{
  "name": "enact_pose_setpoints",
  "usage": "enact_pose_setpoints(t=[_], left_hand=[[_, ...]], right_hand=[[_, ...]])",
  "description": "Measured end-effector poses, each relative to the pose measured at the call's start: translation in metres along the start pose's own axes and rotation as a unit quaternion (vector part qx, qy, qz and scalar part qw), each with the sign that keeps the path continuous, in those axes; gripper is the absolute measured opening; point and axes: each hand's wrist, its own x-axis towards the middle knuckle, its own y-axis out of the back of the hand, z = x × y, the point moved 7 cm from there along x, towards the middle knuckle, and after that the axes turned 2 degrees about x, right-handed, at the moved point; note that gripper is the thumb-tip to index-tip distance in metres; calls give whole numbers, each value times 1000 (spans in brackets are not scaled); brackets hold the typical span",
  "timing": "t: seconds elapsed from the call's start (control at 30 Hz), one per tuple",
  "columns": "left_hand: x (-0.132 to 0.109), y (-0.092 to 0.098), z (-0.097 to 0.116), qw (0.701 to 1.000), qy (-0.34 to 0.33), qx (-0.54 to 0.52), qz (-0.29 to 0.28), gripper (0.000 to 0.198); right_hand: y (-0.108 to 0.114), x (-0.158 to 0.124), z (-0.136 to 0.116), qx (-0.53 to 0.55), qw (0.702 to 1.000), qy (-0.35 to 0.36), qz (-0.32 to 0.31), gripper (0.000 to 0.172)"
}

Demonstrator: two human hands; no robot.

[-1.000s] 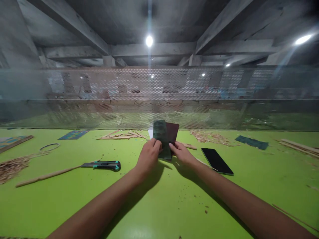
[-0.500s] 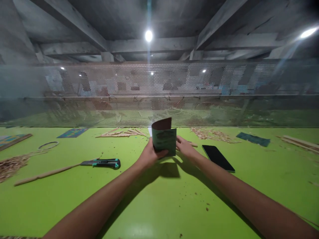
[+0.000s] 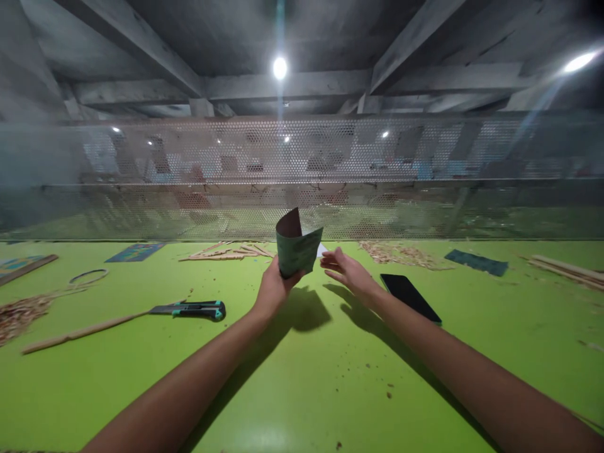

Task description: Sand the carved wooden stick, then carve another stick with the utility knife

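A folded sheet of sandpaper (image 3: pixel 296 247), green on the back and dark brown on the grit side, stands upright above the green table (image 3: pixel 302 377). My left hand (image 3: pixel 272 287) pinches its lower edge. My right hand (image 3: pixel 346 272) hovers just to the right of the sheet with fingers spread and nothing in them. A small white slip (image 3: pixel 322 250) shows behind the sheet, beside my right fingertips.
A utility knife (image 3: pixel 191 309) and a long wooden stick (image 3: pixel 78 333) lie at the left. A black phone (image 3: pixel 410 297) rests right of my right hand. Wood shavings (image 3: pixel 401 254), sticks (image 3: pixel 226 253), another sandpaper strip (image 3: pixel 477 262) and a perforated mesh screen (image 3: pixel 302 182) lie further back.
Both hands held the sandpaper and folded it. Now my right hand has let go and drawn slightly right, while my left hand lifts the folded sheet upward and left.
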Motion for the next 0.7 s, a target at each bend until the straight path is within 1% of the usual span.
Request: enact_pose_setpoints(t=[0.07, 0.13, 0.2, 0.23, 0.27, 0.3, 0.33, 0.4, 0.43, 0.47, 0.5, 0.53, 0.57, 0.6, 0.7], left_hand=[[1, 1, 3, 1000, -2, -3, 10, 47], [-1, 0, 4, 1000, 0, -5, 12, 59], [-6, -4, 5, 1000, 1, -6, 5, 63], [-8, -6, 6, 1000, 0, -7, 0, 64], [-10, -8, 8, 1000, -4, -8, -7, 67], [-12, -10, 10, 1000, -8, -11, -15, 71], [-14, -12, 12, 1000, -11, -15, -25, 77], [-13, -14, 13, 998, -11, -31, -52, 86], [-12, -14, 13, 997, -6, -41, -64, 82], [-9, -12, 12, 996, 0, -52, -73, 71], [-5, -9, 10, 995, 7, -63, -76, 56], [-1, -4, 7, 995, 14, -73, -70, 41], [4, 2, 4, 995, 22, -81, -57, 32], [8, 8, 0, 995, 31, -88, -40, 31], [20, 25, -12, 993, 52, -109, 1, 34]], right_hand=[[-8, -5, -12, 5, 1000, 27, -9, 50], [-21, -11, -21, 1, 999, 49, -18, 63], [-38, -18, -25, -6, 997, 68, -26, 76], [-46, -21, -26, -8, 997, 77, -28, 79], [-52, -23, -27, -10, 996, 86, -29, 78], [-55, -23, -28, -13, 995, 95, -26, 73], [-55, -23, -28, -16, 995, 101, -21, 65], [-49, -20, -28, -27, 994, 103, -11, 47], [-44, -18, -28, -33, 994, 100, -11, 40], [-38, -16, -28, -38, 995, 94, -15, 35], [-33, -14, -29, -43, 995, 86, -24, 31], [-29, -12, -30, -48, 995, 79, -35, 29], [-25, -12, -31, -52, 995, 74, -46, 27], [-23, -11, -32, -55, 994, 71, -56, 26], [-17, -11, -37, -63, 993, 69, -71, 25]])
